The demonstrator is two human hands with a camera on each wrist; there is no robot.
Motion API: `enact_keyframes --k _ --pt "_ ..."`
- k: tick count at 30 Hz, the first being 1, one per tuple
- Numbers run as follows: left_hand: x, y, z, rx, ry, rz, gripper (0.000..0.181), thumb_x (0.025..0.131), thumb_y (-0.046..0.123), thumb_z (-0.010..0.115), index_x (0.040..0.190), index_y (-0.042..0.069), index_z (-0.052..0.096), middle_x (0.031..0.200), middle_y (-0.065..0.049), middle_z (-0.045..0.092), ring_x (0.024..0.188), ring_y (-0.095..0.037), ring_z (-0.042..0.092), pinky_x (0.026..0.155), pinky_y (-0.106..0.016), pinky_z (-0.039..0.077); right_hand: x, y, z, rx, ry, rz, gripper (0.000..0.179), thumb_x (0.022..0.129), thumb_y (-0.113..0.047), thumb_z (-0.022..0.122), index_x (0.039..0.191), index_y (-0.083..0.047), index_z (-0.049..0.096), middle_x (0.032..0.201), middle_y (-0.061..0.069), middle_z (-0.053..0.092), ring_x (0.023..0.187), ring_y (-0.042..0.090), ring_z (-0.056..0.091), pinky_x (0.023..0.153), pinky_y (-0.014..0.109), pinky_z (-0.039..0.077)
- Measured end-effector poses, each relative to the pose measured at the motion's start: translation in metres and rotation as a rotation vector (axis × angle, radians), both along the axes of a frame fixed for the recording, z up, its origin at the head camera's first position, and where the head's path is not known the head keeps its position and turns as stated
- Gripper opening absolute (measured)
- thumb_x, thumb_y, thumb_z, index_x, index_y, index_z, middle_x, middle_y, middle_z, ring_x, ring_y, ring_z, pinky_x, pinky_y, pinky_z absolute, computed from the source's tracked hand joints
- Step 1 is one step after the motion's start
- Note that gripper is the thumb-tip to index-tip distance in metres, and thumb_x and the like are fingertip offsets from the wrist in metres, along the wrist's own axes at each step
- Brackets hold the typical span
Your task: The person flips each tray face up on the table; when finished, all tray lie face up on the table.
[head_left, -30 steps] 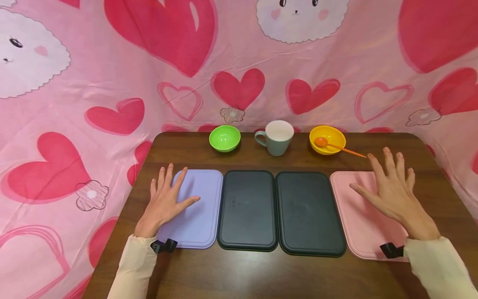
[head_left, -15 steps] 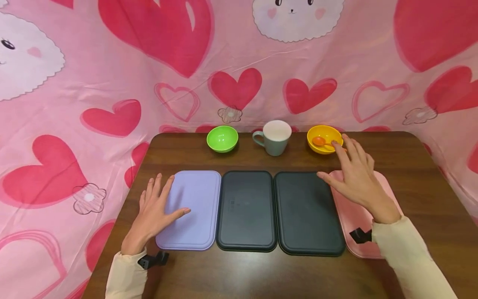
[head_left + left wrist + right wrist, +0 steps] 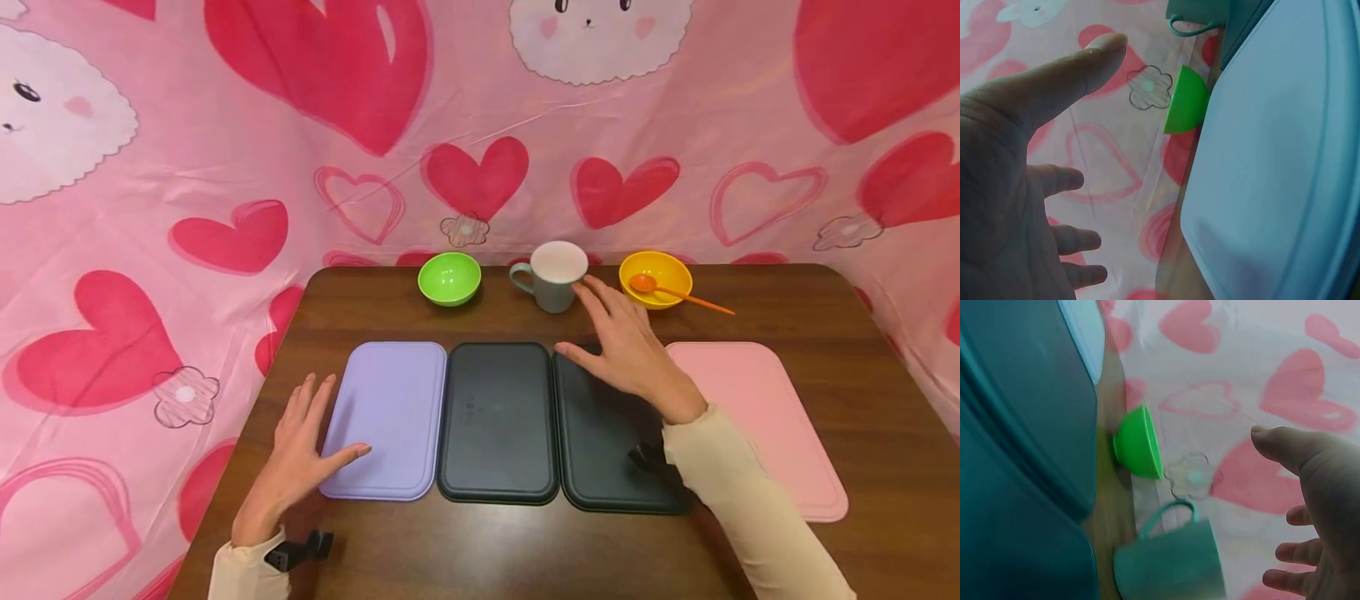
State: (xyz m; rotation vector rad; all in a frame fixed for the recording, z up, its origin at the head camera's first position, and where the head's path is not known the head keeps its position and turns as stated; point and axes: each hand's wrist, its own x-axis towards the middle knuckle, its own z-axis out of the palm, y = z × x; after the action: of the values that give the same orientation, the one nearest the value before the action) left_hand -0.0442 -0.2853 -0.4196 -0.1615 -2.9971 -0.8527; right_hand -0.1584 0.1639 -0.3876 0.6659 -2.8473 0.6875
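Observation:
My right hand (image 3: 626,346) hovers over the right-hand black board (image 3: 622,450), fingers spread and holding nothing. In the head view its fingertips lie close to the grey-green mug (image 3: 555,287); the right wrist view shows a gap between that hand and the mug (image 3: 1172,565). Above the left edge of the lilac board (image 3: 390,417) is my left hand (image 3: 288,454), thumb spread wide and nothing in its grasp. A green bowl (image 3: 450,279) stands left of the mug. An orange spoon (image 3: 693,302) leans in the yellow bowl (image 3: 667,267) to the mug's right.
Four boards lie in a row across the brown wooden table (image 3: 480,550): lilac, a black one (image 3: 498,425), the second black one and a pink one (image 3: 780,417). Behind the table hangs a pink cloth (image 3: 480,108) printed with hearts.
My right hand has swept left from above the pink board, past the yellow bowl, towards the mug. My left hand has drawn slightly back and to the left. The dishes and boards stay put.

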Motion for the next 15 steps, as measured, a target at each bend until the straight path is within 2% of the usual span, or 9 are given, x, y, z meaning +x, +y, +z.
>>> enact_keyframes --k 7,15 --pt "0.013 -0.007 -0.011 0.059 0.004 0.004 0.110 0.070 0.037 0.087 0.157 0.009 0.026 0.160 -0.033 0.021 0.145 -0.057 0.018 0.104 -0.080 0.019 -0.008 -0.037 -0.011 0.002 -0.093 0.034 0.089 0.088 -0.053 0.070 0.156 -0.010 0.032 0.164 0.017 0.029 0.147 0.040 0.031 0.117 0.063 0.025" --pt "0.021 -0.012 -0.023 0.094 -0.019 0.030 0.110 0.071 0.036 0.087 0.158 0.009 0.025 0.159 -0.032 0.024 0.144 -0.056 0.021 0.105 -0.079 0.021 -0.013 -0.072 -0.027 -0.033 -0.183 0.070 0.086 0.089 -0.055 0.067 0.156 -0.012 0.034 0.163 0.014 0.031 0.147 0.038 0.033 0.118 0.061 0.026"
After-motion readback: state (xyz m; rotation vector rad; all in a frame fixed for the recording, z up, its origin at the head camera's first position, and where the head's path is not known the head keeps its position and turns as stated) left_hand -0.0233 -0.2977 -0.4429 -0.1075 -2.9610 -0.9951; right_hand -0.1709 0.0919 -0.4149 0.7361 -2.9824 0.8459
